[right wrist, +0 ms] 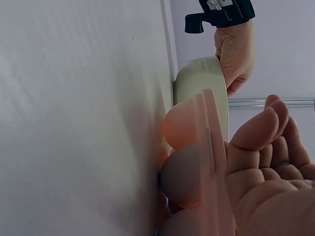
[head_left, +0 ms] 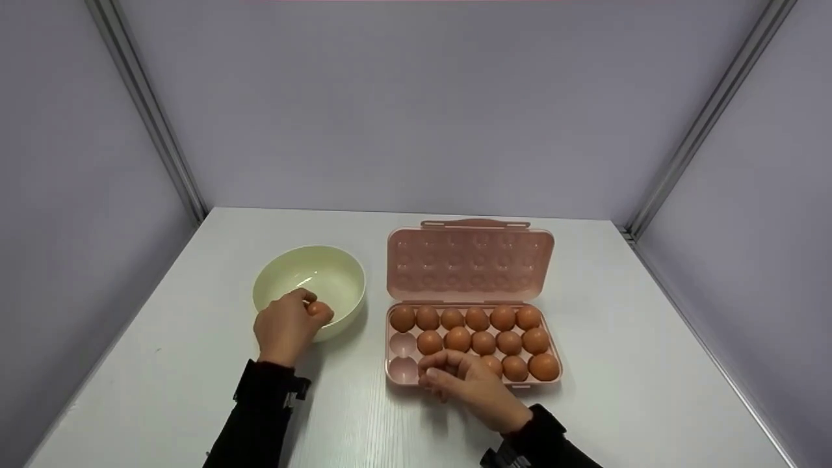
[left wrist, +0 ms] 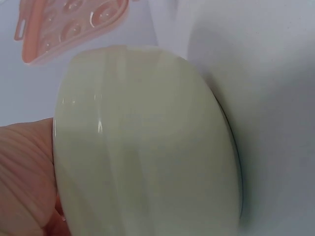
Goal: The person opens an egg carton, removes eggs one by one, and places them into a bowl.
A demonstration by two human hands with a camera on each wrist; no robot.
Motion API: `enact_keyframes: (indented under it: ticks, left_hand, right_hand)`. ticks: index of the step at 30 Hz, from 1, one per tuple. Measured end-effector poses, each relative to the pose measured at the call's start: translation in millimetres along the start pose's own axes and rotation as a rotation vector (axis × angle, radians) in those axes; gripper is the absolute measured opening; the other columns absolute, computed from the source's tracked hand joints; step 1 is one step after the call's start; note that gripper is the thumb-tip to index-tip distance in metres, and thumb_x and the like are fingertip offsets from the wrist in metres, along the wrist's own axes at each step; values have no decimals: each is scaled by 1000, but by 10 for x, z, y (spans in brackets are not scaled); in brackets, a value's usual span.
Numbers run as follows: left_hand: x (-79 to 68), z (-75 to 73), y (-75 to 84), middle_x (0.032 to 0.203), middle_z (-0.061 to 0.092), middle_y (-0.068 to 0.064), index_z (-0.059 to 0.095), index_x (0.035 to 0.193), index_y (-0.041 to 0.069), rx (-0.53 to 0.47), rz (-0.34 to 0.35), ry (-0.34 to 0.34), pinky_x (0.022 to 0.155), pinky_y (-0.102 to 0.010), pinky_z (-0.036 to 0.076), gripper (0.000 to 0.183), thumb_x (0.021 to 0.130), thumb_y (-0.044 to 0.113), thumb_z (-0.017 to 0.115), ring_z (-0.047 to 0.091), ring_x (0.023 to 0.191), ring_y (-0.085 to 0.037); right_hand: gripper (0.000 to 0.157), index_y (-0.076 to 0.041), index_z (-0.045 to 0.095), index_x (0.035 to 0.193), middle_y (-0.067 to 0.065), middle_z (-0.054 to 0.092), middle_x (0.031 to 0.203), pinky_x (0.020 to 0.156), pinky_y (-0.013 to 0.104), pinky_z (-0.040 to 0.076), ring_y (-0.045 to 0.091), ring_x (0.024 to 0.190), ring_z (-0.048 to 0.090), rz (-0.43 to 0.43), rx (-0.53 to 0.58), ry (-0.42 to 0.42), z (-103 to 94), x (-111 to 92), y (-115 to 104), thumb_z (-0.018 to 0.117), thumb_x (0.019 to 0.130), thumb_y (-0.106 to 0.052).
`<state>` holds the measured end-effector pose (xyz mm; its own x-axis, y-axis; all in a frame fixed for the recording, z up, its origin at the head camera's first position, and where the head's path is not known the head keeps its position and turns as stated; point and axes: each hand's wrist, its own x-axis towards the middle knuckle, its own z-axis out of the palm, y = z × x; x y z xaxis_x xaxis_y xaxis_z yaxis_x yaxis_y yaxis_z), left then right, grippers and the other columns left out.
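In the head view my left hand (head_left: 288, 327) pinches a brown egg (head_left: 318, 309) over the near rim of a pale green bowl (head_left: 341, 283). The bowl's outer wall (left wrist: 142, 142) fills most of the left wrist view, with part of that hand at its left. My right hand (head_left: 478, 387) hovers at the front row of a pink egg carton (head_left: 471, 266), whose lid stands open. Its fingers (right wrist: 256, 129) are loosely bent above the carton's edge, and no egg shows in them. They hide part of the front row from the head camera.
Brown eggs (head_left: 483, 342) fill most of the carton's cups. Two cups at its left end, a middle one and a front one (head_left: 403, 370), hold no egg. Carton and bowl stand side by side on a white table (head_left: 624, 364), enclosed by grey panels (head_left: 403, 117) behind and at both sides.
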<state>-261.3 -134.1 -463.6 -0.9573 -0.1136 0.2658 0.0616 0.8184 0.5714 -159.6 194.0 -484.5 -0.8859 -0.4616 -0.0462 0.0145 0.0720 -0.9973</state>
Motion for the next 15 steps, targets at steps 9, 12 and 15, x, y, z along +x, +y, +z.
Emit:
enact_keyframes:
  ticks: [9, 12, 15]
  left_hand:
    - [1, -40, -11, 64, 63, 8, 82, 99, 20, 38, 9, -112, 55, -29, 35, 28, 78, 24, 64, 56, 62, -15]
    - [-1, -52, -21, 75, 76, 4, 84, 102, 20, 45, 0, -149, 57, -31, 39, 26, 82, 31, 72, 66, 68, -17]
    - [1, -55, -25, 89, 82, 1, 85, 103, 21, 39, -6, -174, 61, -33, 44, 27, 85, 40, 77, 73, 78, -20]
  right_hand:
    - [37, 3, 64, 131, 1, 73, 114, 80, 23, 55, 9, 94, 64, 2, -18, 6, 0, -2, -11, 64, 108, -25]
    - [38, 4, 63, 132, 1, 73, 114, 80, 23, 55, 9, 95, 65, -1, -7, 0, 4, -7, -23, 64, 108, -25]
    - [38, 6, 62, 132, 1, 73, 114, 81, 23, 55, 10, 95, 65, -7, -1, -3, 9, -13, -31, 64, 108, -24]
